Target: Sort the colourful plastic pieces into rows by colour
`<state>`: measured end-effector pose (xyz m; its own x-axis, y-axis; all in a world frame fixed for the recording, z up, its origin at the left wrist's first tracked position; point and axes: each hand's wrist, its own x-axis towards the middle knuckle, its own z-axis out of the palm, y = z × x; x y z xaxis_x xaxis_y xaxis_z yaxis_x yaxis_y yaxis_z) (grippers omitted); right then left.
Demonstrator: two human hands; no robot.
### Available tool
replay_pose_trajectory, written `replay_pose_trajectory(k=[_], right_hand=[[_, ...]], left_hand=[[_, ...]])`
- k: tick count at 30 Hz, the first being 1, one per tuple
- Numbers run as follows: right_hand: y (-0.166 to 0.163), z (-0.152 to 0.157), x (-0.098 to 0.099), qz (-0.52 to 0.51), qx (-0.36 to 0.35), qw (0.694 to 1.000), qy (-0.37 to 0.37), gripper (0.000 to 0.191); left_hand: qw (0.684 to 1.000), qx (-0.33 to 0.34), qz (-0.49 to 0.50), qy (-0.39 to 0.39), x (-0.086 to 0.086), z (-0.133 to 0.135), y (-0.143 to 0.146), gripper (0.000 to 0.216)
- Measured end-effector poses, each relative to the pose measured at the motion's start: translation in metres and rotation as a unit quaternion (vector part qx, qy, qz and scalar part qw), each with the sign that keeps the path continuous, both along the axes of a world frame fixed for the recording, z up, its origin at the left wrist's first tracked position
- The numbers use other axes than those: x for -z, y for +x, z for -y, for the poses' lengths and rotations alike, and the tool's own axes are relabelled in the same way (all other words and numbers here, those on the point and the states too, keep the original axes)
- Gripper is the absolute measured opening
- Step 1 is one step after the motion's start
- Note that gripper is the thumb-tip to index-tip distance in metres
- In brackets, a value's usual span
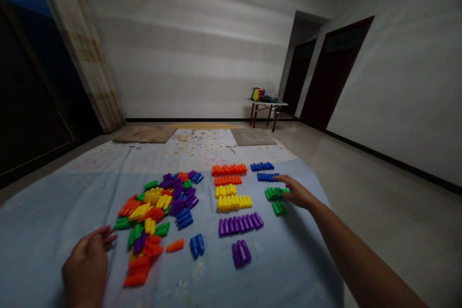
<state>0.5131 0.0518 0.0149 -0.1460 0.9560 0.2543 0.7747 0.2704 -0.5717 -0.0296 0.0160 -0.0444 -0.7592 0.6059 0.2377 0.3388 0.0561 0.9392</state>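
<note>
The room is rather dim, and soft horizontal bands of light and shadow lie across the white back wall. Along its foot runs a black baseboard. At the left, a beige patterned curtain hangs beside a dark window, which shows deep blue at its top. Near the back wall stands a small table with reddish-brown legs, carrying a multicoloured bag. Further right there is an open passage, then a dark reddish door in the right wall. The floor is greyish and smooth.
</note>
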Motion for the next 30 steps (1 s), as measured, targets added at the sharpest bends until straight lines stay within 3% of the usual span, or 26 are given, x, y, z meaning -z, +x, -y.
replay_pose_trajectory(k=[4,8,11,20,26,30], right_hand=[[-0.063,0.02,-0.007,-0.067,-0.02,0.995,0.068,0.042],[-0.144,0.044,-0.006,-0.113,-0.127,0.983,0.074,0.033],[-0.176,0.05,0.0,-0.145,-0.135,0.976,0.094,0.027],[-0.156,0.043,0.028,-0.161,-0.063,0.979,0.111,0.023],[-0.161,0.046,0.03,-0.142,-0.091,0.981,0.094,0.024],[-0.164,0.048,0.029,-0.135,-0.097,0.982,0.088,0.024]], left_hand=[[0.998,0.06,0.024,-0.006,-0.01,0.009,0.01,0.028],[0.993,0.088,-0.06,-0.048,-0.013,0.013,0.017,0.032],[0.981,0.114,-0.133,-0.08,-0.017,0.02,0.022,0.035],[0.917,0.165,-0.287,-0.223,-0.036,0.032,0.046,0.043],[0.922,0.171,-0.289,-0.192,-0.034,0.031,0.07,0.041],[0.93,0.242,-0.236,-0.143,-0.037,0.029,0.091,0.033]])
